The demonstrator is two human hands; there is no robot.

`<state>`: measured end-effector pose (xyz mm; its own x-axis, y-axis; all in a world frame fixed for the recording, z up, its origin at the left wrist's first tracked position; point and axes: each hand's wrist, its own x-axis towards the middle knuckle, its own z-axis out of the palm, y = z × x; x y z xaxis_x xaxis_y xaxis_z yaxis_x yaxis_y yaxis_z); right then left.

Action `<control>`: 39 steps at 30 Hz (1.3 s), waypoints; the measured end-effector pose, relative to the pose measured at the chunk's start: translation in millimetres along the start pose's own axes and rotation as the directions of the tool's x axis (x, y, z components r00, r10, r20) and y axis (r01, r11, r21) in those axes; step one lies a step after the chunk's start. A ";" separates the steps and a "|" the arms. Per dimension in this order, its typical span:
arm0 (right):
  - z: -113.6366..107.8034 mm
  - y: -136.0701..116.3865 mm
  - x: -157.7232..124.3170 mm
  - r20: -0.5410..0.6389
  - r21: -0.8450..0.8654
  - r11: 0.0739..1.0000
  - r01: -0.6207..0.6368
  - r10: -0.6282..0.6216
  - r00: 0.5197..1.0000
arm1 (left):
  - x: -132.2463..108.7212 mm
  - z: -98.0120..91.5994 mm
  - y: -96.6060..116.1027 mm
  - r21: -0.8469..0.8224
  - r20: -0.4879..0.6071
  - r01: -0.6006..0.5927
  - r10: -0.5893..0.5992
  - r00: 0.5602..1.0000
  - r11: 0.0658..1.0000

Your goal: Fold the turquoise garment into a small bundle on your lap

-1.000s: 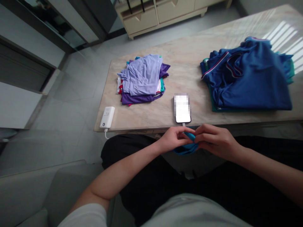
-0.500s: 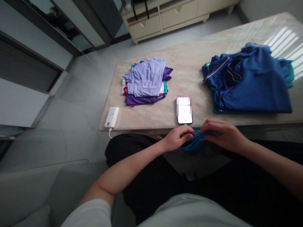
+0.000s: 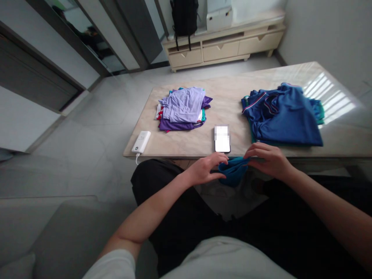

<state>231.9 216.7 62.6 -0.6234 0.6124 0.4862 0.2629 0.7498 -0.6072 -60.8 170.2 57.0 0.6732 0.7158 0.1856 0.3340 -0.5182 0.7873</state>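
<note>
A small bunched piece of teal-blue cloth (image 3: pixel 232 173) hangs between the two hands just below the near edge of the pale marble-topped table (image 3: pixel 186 145), over the person's lap. Its long axis runs left to right, sagging in the middle. The left hand (image 3: pixel 205 171) pinches the cloth's left end with fingers drawn together; the right hand (image 3: pixel 269 159) closes on the right end, which rises toward the table edge. Both hands touch it, one at each end, so neither is nearer.

On the table, just beyond the cloth, lies one white-screened phone (image 3: pixel 222 138), its length pointing away from the person. To the far left of it sits one folded stack of lilac, purple and teal garments (image 3: pixel 183 108); to the right, one looser pile of dark blue garments with striped trim (image 3: pixel 283 116), green showing beneath. One white power bank (image 3: pixel 141 141) rests at the near left corner, a cable dropping off the edge. Against the far wall stands one cream low drawer cabinet (image 3: pixel 223 48) with one black backpack (image 3: pixel 183 17) on it.
</note>
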 end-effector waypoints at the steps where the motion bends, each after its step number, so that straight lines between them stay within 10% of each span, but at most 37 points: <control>1: -0.6 -3.3 -1.3 -0.013 -0.001 1.000 0.002 -0.002 1.000 | -2.7 0.6 3.5 0.055 0.019 -0.015 0.014 1.000 0.998; 13: 2.5 1.1 -8.8 0.162 -0.052 0.996 -0.074 0.082 0.983 | -1.7 24.6 7.3 0.527 0.191 0.088 -0.219 0.957 0.845; 22: 3.3 17.3 -12.8 0.319 -0.138 0.968 -0.209 0.243 0.916 | -1.7 19.7 10.3 0.431 0.139 0.140 -0.219 0.966 0.891; 33: -7.1 4.9 -10.6 0.308 -0.091 0.945 -0.314 0.326 0.894 | -4.2 19.1 26.1 0.108 -0.113 0.251 -0.239 0.964 0.962; 39: 8.8 -45.1 -25.1 -0.026 0.142 0.911 -0.386 0.393 0.919 | -26.6 38.5 77.5 -0.009 -0.474 0.245 -0.220 0.853 0.970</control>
<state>229.2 165.3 72.3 -0.4503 0.8643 0.2243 0.3761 0.4114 -0.8302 -27.4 93.0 90.4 0.1880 0.9461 0.2636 0.4824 -0.3228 0.8143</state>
